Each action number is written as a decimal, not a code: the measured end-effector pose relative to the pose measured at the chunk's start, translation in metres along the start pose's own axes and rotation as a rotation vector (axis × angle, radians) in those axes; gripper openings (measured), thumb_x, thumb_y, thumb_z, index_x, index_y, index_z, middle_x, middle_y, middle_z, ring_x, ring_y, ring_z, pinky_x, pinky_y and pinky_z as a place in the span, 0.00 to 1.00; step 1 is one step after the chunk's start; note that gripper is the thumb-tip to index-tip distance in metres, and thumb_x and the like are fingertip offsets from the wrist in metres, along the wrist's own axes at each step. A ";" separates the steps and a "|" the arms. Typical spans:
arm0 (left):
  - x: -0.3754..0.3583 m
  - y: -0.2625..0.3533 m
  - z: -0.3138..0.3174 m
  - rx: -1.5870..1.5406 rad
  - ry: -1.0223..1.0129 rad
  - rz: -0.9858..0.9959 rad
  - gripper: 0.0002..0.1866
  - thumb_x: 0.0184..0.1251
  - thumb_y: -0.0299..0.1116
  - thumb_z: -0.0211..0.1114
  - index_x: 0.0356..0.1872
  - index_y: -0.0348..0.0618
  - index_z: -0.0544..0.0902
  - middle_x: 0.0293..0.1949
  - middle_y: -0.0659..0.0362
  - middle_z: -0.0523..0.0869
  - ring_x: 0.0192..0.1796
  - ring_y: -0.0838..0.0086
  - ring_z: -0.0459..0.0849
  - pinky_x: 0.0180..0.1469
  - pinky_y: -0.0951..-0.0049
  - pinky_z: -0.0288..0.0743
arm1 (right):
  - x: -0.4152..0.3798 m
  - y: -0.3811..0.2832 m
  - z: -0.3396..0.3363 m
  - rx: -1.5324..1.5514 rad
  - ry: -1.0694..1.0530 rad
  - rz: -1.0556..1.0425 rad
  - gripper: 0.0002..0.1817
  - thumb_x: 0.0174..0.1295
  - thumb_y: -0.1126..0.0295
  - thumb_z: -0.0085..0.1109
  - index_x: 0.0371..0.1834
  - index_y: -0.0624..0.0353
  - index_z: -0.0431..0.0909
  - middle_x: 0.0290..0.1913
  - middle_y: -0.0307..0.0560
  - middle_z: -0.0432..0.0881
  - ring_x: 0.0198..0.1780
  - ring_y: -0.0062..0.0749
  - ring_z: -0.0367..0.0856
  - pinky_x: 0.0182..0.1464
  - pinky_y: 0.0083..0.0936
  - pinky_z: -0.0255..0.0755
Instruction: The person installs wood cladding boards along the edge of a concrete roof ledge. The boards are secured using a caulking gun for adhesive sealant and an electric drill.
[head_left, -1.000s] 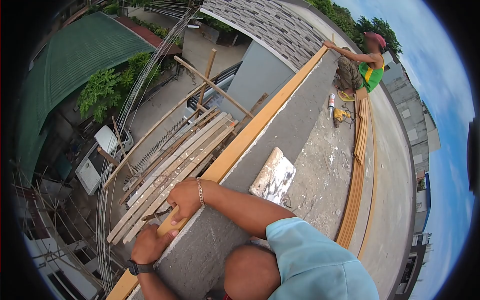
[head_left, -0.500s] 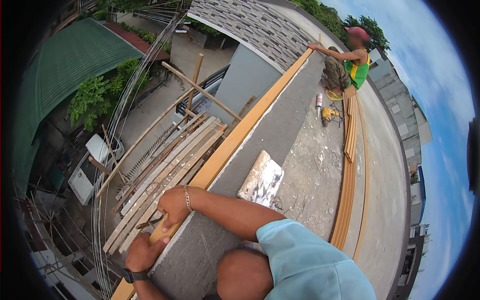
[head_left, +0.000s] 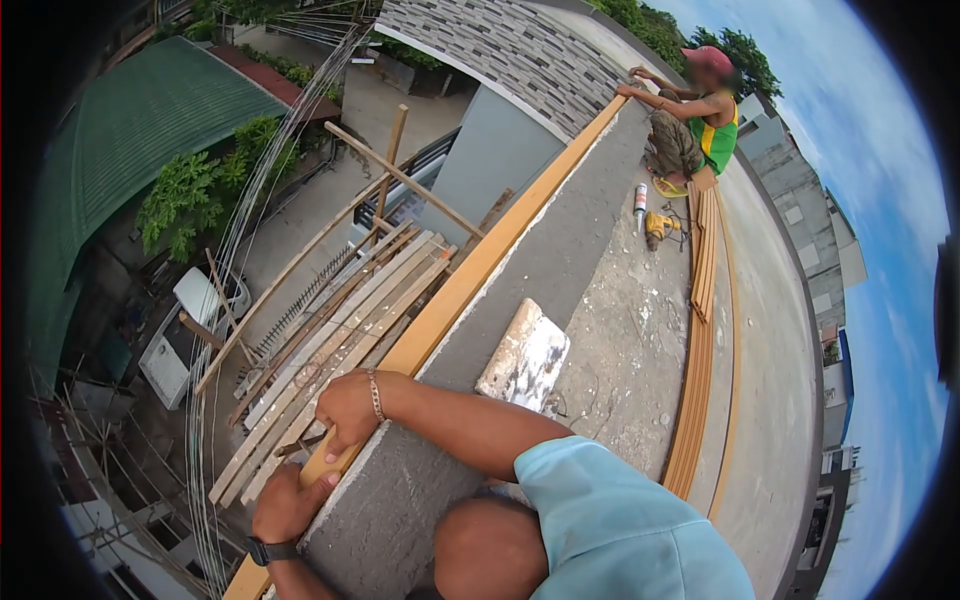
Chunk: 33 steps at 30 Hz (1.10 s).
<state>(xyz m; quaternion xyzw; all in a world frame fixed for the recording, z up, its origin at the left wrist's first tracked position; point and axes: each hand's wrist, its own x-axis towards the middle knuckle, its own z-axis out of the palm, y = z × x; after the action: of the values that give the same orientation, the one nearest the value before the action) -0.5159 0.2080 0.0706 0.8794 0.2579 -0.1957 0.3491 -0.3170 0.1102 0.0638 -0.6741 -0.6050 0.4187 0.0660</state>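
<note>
A long tan board [head_left: 487, 273] runs along the outer edge of the grey concrete ledge [head_left: 535, 265]. My left hand [head_left: 285, 503], with a dark watch at the wrist, is closed around the board's near part. Just ahead of it, my right hand [head_left: 347, 408] wears a chain bracelet and also grips the board, its fingers over the outer side. Part of the fingers of both hands is hidden behind the board. At the far end, a co-worker [head_left: 705, 125] in a green and yellow top squats with one hand at the board and the other raised slightly beyond it.
A white-smeared slab [head_left: 525, 356] lies on the ledge. Further off are a sealant tube [head_left: 640, 207], a yellow power drill [head_left: 658, 229] and stacked tan strips [head_left: 690, 405]. Beyond the edge is a drop, with scaffold planks [head_left: 345, 345] and overhead wires [head_left: 236, 250] below.
The co-worker's second hand has come up and forward near the far end of the board, and their head has shifted slightly. My hands stay in place on the board.
</note>
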 end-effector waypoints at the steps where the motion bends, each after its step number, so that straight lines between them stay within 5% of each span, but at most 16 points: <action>1: 0.000 0.000 0.000 -0.005 -0.010 -0.001 0.36 0.53 0.63 0.63 0.27 0.29 0.76 0.29 0.38 0.78 0.35 0.47 0.78 0.37 0.55 0.70 | 0.001 0.000 0.000 0.001 -0.002 -0.003 0.29 0.42 0.41 0.67 0.28 0.60 0.81 0.30 0.52 0.83 0.38 0.47 0.82 0.41 0.36 0.74; 33: 0.004 0.009 0.009 0.011 0.081 0.015 0.35 0.55 0.63 0.61 0.30 0.29 0.78 0.30 0.37 0.80 0.37 0.46 0.80 0.40 0.54 0.71 | -0.005 -0.002 -0.002 -0.069 0.055 0.045 0.34 0.44 0.35 0.61 0.28 0.62 0.81 0.30 0.56 0.83 0.37 0.51 0.82 0.40 0.39 0.74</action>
<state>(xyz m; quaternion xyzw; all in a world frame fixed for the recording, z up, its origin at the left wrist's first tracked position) -0.5088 0.1968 0.0673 0.8905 0.2641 -0.1585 0.3349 -0.3163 0.1071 0.0687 -0.7007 -0.6016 0.3804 0.0499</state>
